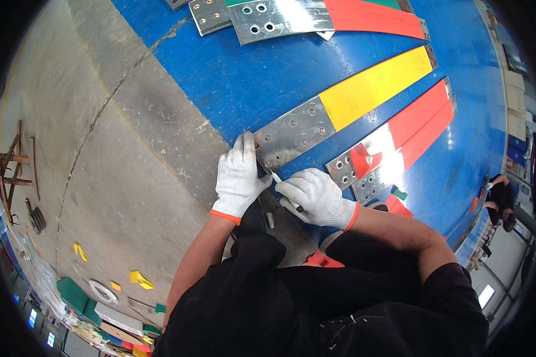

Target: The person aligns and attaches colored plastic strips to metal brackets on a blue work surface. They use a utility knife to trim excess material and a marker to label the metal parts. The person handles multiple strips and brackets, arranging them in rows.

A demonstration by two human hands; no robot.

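Note:
A flat metal bar (292,132) with drilled holes and a yellow covering (375,89) lies slantwise on the blue floor in front of me. At its near end, my left hand (239,175), in a white glove with an orange cuff, rests with fingers stretched along the edge. My right hand (317,196), gloved the same way, is closed around a slim pen-like tool (276,177) with a pale front and a dark rear end. The tool's tip is at the bar's near corner, close to a hole and my left thumb. Its exact kind is unclear.
Red-covered bars (420,128) with drilled metal ends lie to the right, and another red-covered bar (375,16) lies at the far side. Yellow scraps (140,279) dot the grey concrete at left. A small metallic piece (270,220) lies below my hands. Another person (501,202) is at far right.

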